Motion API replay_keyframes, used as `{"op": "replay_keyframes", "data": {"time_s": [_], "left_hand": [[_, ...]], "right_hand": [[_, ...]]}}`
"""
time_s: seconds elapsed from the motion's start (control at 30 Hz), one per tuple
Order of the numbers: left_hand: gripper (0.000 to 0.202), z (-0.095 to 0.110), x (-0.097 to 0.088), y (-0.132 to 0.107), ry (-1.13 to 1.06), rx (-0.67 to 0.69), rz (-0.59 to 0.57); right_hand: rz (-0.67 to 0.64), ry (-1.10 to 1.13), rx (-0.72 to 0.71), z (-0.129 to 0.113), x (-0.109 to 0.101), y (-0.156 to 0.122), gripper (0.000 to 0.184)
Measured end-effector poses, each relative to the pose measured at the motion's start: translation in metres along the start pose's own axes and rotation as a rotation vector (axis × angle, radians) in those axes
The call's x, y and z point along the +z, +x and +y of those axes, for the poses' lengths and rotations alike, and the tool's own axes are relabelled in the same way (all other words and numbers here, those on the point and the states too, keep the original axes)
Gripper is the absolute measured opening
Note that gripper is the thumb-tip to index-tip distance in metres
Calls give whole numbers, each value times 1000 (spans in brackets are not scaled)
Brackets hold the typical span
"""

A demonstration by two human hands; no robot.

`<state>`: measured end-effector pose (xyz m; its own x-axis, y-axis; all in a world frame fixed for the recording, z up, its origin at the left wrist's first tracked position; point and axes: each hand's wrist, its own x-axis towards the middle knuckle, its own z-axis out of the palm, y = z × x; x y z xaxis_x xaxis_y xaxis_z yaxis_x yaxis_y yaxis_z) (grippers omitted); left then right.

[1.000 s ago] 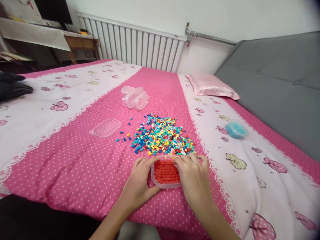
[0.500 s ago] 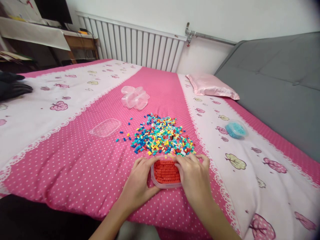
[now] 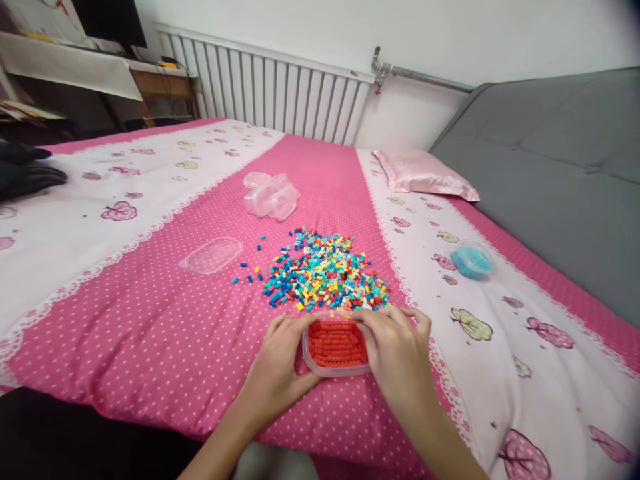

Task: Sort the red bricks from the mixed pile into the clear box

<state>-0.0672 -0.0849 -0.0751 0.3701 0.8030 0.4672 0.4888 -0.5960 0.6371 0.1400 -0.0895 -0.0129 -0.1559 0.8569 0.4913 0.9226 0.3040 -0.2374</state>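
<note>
A clear plastic container point(image 3: 336, 371) rests near the bed's front edge, tilted toward me. Rows of red toy bricks point(image 3: 336, 343) fill it. My left hand point(image 3: 280, 357) grips its left side, thumb low and fingers at the far rim. At the right side, my right hand point(image 3: 397, 347) is curled over the rim and inner wall; its fingertips are partly hidden, and whether a brick is between them does not show. Just beyond the container lies a loose pile of small mixed-colour bricks point(image 3: 325, 270).
A clear lid point(image 3: 213, 257) lies left of the pile, and several clear containers point(image 3: 271, 197) sit behind it. To the right stands a container of blue bricks point(image 3: 471, 260). A pink pillow point(image 3: 425, 175) is farther back; a black glove point(image 3: 30, 170) lies far left.
My right hand has shifted slightly right, from over the red bricks toward the container's right rim, uncovering more of them. My left hand keeps its hold.
</note>
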Motion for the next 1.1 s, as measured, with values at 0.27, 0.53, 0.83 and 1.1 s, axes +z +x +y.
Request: {"op": "replay_keyframes", "data": {"time_s": [0.27,0.53,0.83,1.1], "left_hand": [[74,-1,1,0,-1,-4,6],[74,0,0,0,-7,-4,-10],[74,-1,1,0,-2,8,-5],[76,-1,1,0,10,2,-4]], "right_hand": [[-43,53,-129,-4,12,-5,39],[-69,60,-134,-3,13,-5,36],[-35,55,-161,2,15,-5,34],[0,97,-163,9,8,-4,39]]}}
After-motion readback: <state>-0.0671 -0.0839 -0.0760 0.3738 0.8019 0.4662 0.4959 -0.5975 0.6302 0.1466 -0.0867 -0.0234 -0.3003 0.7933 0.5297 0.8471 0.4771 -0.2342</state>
